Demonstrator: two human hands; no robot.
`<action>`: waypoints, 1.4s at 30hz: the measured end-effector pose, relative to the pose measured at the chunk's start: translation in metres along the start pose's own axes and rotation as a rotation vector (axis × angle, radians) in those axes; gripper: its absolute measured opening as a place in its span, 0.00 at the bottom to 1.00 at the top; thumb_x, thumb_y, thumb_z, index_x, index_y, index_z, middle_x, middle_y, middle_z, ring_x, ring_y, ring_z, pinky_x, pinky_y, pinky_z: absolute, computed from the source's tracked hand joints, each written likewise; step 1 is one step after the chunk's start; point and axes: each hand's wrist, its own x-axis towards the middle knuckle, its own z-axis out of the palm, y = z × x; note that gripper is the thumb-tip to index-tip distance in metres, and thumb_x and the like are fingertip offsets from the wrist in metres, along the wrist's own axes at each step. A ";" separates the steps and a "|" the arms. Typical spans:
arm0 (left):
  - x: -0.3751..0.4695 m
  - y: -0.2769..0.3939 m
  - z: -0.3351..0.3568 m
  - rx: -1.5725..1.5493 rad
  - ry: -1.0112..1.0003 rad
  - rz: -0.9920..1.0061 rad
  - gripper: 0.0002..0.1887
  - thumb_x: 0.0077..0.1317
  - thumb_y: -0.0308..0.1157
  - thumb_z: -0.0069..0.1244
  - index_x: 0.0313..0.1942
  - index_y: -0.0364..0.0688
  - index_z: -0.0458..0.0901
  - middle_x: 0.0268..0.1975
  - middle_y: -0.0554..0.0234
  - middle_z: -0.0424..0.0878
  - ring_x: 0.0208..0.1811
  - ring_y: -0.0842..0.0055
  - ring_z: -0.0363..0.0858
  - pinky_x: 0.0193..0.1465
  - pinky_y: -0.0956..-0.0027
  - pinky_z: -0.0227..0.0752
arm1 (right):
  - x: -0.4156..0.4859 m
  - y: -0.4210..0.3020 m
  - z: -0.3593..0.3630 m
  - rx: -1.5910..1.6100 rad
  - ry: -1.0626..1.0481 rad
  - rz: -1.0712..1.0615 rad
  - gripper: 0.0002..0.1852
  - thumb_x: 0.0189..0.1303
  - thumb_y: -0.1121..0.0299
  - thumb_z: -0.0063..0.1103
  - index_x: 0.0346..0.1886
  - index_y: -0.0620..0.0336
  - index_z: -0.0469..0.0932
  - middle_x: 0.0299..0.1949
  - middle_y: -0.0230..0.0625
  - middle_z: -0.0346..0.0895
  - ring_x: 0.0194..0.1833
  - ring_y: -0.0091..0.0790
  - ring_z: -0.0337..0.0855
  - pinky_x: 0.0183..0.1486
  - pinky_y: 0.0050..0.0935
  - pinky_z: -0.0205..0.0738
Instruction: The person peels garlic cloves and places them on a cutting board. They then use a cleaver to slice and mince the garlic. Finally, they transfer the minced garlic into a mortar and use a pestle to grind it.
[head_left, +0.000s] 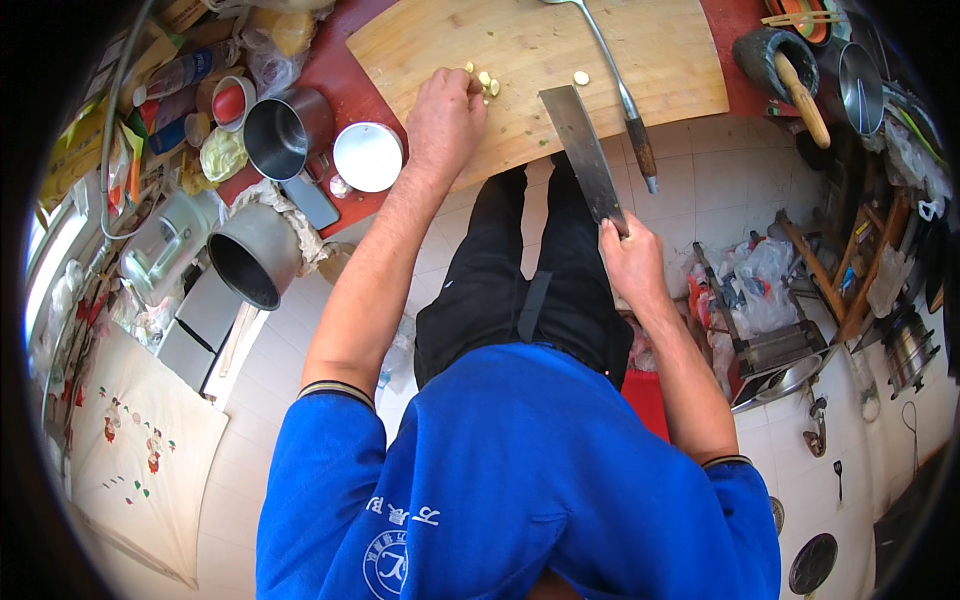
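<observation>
My right hand (634, 255) grips the short handle of a Chinese cleaver (576, 146), whose broad steel blade points away from me over the near edge of the wooden cutting board (517, 45). On that board rests my left hand (448, 116), its fingers bent down beside several peeled garlic cloves (487, 80). Whether those fingers pinch a clove is hidden. A single pale clove or slice (581, 77) lies apart, just beyond the blade's tip. To the right, a metal utensil with a wooden handle (639, 142) lies across the board and overhangs its near edge.
Left of the board stand a white bowl (367, 157), a metal pot (289, 135) and a phone (311, 201). A second pot (255, 255) sits nearer me. On the right are a stone mortar (772, 64) with a wooden pestle (802, 97) and a metal cup (860, 90).
</observation>
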 end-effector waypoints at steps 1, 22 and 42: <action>0.001 0.000 0.000 0.005 -0.009 0.003 0.09 0.68 0.31 0.62 0.47 0.43 0.85 0.47 0.56 0.84 0.54 0.56 0.83 0.53 0.52 0.82 | 0.000 -0.001 -0.001 -0.007 0.003 -0.004 0.09 0.73 0.68 0.61 0.46 0.65 0.83 0.27 0.57 0.80 0.31 0.61 0.87 0.34 0.49 0.76; 0.006 0.080 0.027 -0.405 -0.104 -0.290 0.10 0.66 0.28 0.63 0.44 0.35 0.83 0.36 0.56 0.90 0.37 0.69 0.90 0.46 0.64 0.85 | 0.004 0.000 -0.017 -0.048 0.028 -0.018 0.12 0.72 0.69 0.62 0.52 0.63 0.86 0.32 0.57 0.85 0.39 0.63 0.89 0.42 0.52 0.83; -0.006 0.076 0.052 -0.183 -0.055 -0.275 0.12 0.65 0.27 0.65 0.46 0.35 0.85 0.39 0.48 0.90 0.44 0.54 0.92 0.46 0.57 0.84 | -0.004 -0.004 -0.035 -0.329 0.063 -0.259 0.20 0.64 0.76 0.68 0.59 0.62 0.81 0.42 0.50 0.87 0.41 0.57 0.90 0.43 0.51 0.86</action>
